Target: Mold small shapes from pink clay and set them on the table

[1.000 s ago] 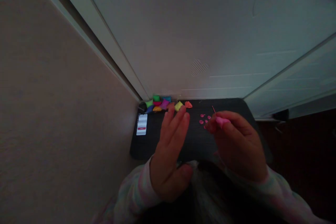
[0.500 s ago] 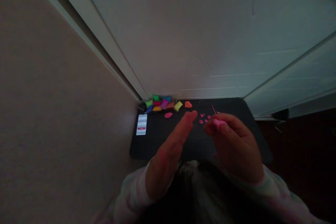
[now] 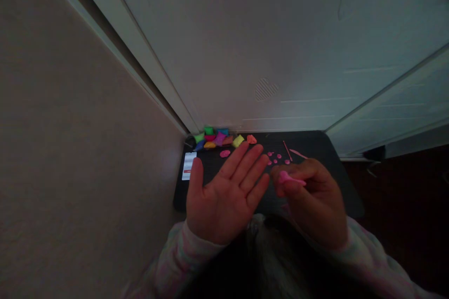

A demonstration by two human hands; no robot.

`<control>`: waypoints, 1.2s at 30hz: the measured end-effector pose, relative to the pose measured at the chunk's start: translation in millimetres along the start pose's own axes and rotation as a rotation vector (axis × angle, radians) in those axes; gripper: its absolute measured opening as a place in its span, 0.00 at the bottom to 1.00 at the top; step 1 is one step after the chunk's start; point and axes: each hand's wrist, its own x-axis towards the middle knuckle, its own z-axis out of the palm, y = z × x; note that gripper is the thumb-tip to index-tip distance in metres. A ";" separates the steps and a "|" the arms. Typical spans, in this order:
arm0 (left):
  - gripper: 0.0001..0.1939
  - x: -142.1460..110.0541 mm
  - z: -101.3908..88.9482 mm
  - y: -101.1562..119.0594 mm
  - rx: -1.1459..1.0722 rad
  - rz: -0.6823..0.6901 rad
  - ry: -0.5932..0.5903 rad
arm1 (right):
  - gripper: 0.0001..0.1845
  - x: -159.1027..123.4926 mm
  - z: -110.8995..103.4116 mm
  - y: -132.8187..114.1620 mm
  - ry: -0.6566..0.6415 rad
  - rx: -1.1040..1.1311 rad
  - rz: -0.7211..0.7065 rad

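Palm up and fingers spread, my left hand is held over the dark table with nothing in it. To its right, my right hand pinches a small lump of pink modelling clay between thumb and fingers; the lump has a thin pointed end. Beyond my hands lie several small pink clay pieces, partly hidden by my fingers. A thin pink stick tool and a flat pink clay tool rest behind my right hand. A flat pink clay disc lies further left.
Several coloured clay packets are heaped at the table's back left, with an orange clay lump beside them. A lit phone lies at the left edge, partly behind my left thumb. A white panel rises behind the table.
My left hand has turned from edge-on to palm up with its fingers spread. My right hand has lowered slightly, still pinching the pink clay, and both tools behind it now show more.
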 end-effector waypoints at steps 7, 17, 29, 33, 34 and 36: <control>0.25 0.4 -0.6 -3.6 0.098 0.073 0.053 | 0.07 3.3 0.5 -0.3 0.045 -0.064 0.087; 0.18 2.7 -6.3 -14.1 0.506 0.244 0.205 | 0.14 3.4 0.4 1.2 -0.158 -0.351 0.037; 0.09 3.5 -1.8 -7.1 1.077 0.345 0.419 | 0.11 3.7 0.2 3.7 -0.211 -0.446 -0.096; 0.08 2.4 -3.1 -8.5 1.053 0.382 0.436 | 0.09 2.6 1.3 1.1 -0.249 -0.367 -0.026; 0.07 2.1 -3.7 -8.9 1.049 0.389 0.432 | 0.08 2.6 1.6 0.7 -0.249 -0.343 -0.002; 0.07 1.8 -5.2 -9.6 1.039 0.387 0.427 | 0.07 3.4 2.3 -0.1 -0.228 -0.270 0.055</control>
